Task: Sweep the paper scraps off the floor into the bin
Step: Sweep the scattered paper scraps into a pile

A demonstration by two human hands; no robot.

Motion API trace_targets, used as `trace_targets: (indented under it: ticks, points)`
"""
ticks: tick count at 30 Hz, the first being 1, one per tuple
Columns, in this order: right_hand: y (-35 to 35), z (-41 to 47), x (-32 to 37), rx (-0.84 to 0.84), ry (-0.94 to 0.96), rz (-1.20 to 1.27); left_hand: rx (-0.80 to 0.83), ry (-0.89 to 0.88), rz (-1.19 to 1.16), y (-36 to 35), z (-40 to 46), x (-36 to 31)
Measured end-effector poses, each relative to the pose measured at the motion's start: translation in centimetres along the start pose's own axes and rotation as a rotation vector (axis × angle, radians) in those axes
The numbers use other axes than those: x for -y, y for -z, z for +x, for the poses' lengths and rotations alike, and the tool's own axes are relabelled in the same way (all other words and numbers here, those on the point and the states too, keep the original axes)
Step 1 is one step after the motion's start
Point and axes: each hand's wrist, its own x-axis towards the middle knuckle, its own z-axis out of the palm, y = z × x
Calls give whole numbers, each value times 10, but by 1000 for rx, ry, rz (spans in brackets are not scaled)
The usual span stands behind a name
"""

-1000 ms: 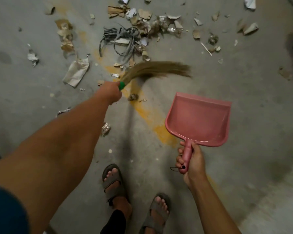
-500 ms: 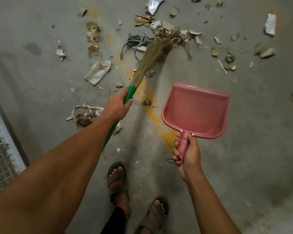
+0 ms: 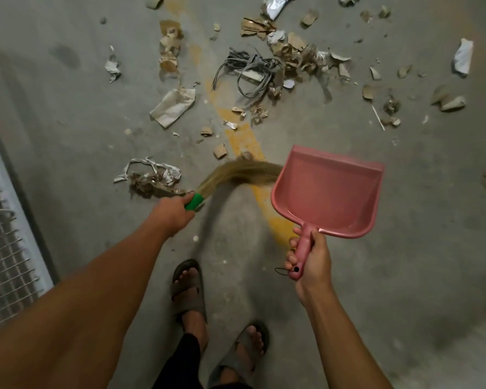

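My left hand (image 3: 171,214) is clenched around the green handle (image 3: 194,202) of the broom (image 3: 237,175), whose straw bristles are bent sideways and blurred, their tips reaching behind the left edge of the dustpan (image 3: 327,192). My right hand (image 3: 309,255) grips the pink dustpan by its handle, pan facing up and held above the floor (image 3: 404,262); I see nothing in it. The paper scraps (image 3: 289,54) lie scattered on the concrete ahead of me, thickest beyond a tangle of grey straps (image 3: 250,71). A folded white paper (image 3: 173,106) lies to the left of that tangle, and a crumpled wad (image 3: 152,178) sits just beside my left hand. A worn yellow line (image 3: 244,138) runs along the floor under the broom. My sandalled feet (image 3: 190,287) stand below, and a wire grate (image 3: 3,248) lines the left edge. I cannot make out a bin for certain.
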Motion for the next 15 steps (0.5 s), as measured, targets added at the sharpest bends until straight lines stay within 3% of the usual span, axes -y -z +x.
trace_targets:
  ticks: [8, 15]
  points:
    - [-31, 9, -7, 4, -14, -37, -274, -41, -193, 128, 95, -56]
    - [-81, -4, 31, 36, -2, -86, -321, -93, -360, 154, 66, -50]
